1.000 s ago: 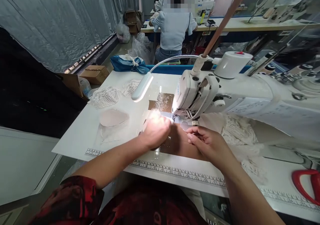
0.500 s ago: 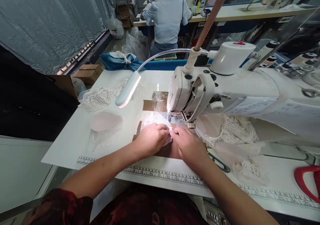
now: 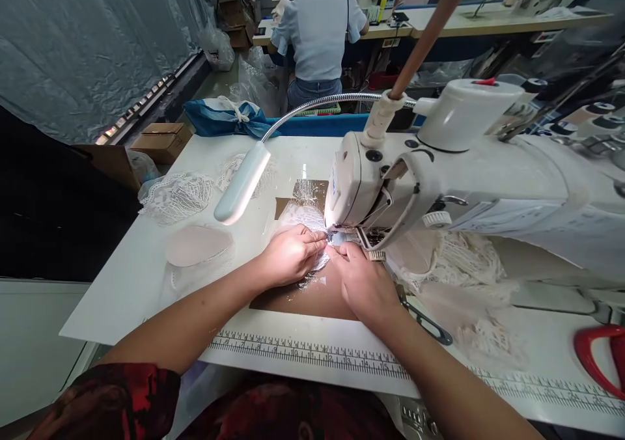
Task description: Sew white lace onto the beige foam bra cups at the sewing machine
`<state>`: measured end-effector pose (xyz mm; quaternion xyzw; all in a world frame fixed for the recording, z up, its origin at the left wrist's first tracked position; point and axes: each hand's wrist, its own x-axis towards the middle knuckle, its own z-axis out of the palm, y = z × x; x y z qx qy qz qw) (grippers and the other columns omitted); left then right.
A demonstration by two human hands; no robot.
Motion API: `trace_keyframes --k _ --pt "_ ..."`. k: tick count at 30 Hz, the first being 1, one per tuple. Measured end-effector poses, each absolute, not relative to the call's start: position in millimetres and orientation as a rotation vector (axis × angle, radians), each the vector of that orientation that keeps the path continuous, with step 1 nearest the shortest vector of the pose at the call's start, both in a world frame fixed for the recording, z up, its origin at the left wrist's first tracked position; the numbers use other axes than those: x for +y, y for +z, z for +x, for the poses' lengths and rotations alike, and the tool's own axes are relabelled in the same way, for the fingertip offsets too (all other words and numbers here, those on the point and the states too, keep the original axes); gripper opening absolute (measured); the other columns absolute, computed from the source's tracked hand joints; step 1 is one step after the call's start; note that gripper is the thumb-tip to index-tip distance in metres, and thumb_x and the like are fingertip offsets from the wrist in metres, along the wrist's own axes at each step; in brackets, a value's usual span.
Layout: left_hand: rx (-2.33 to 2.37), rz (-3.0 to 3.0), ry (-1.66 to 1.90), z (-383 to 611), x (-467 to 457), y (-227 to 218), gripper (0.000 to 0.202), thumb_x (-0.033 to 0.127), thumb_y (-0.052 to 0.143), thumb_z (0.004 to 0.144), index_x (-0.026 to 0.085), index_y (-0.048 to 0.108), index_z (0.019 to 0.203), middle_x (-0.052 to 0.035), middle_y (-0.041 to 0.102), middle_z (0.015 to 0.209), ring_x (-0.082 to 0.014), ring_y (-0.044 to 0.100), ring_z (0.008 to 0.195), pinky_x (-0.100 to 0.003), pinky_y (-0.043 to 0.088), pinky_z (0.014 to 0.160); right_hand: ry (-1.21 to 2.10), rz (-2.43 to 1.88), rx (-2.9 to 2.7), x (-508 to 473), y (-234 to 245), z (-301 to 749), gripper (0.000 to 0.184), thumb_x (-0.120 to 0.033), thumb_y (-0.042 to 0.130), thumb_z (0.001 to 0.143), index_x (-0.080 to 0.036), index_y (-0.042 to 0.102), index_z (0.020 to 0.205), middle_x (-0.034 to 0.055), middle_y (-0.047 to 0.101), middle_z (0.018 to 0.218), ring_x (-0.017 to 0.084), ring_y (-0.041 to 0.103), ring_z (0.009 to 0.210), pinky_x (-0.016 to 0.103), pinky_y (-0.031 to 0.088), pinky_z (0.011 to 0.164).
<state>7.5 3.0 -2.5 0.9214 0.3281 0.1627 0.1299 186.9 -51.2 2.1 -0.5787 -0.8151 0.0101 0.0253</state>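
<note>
The white lace piece (image 3: pixel 303 215) lay just left of the sewing machine (image 3: pixel 351 183), its visible length slanting from far left to near right. The left hand (image 3: pixel 291 255) and right hand (image 3: pixel 365 282), the 2 nearly meeting, pinched its right edge.

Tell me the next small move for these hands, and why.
I'd probably ease the white lace slightly toward the needle end of the sewing machine: the left hand seems to pinch it, the right hand is at its edge, and both are close to that end.
</note>
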Motion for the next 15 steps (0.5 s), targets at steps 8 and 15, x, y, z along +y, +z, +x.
trace_keyframes --k 8,15 --pt "1.014 2.675 0.507 9.3 6.4 -6.9 0.036 0.021 0.043 0.091 0.013 0.062 0.120 -0.0095 0.063 0.123 -0.0223 0.058 0.096 -0.036 0.048 0.085 -0.038 -1.778 -2.540 -55.8 -1.4 187.4 0.050 -0.005 0.043 0.083 -0.023 0.059 0.127 0.0122 0.063 0.109 0.023 0.057 0.080 0.032 0.041 0.059" --pt "1.284 2.735 0.403 12.7 0.4 -6.0 0.037 0.027 0.044 0.092 0.017 0.059 0.124 -0.0127 0.056 0.130 -0.0312 0.048 0.116 -0.046 0.042 0.088 0.015 -1.736 -2.527 -57.4 -3.3 189.5 0.054 -0.002 0.043 0.079 -0.020 0.058 0.128 0.0098 0.064 0.101 0.022 0.056 0.081 0.032 0.042 0.063"
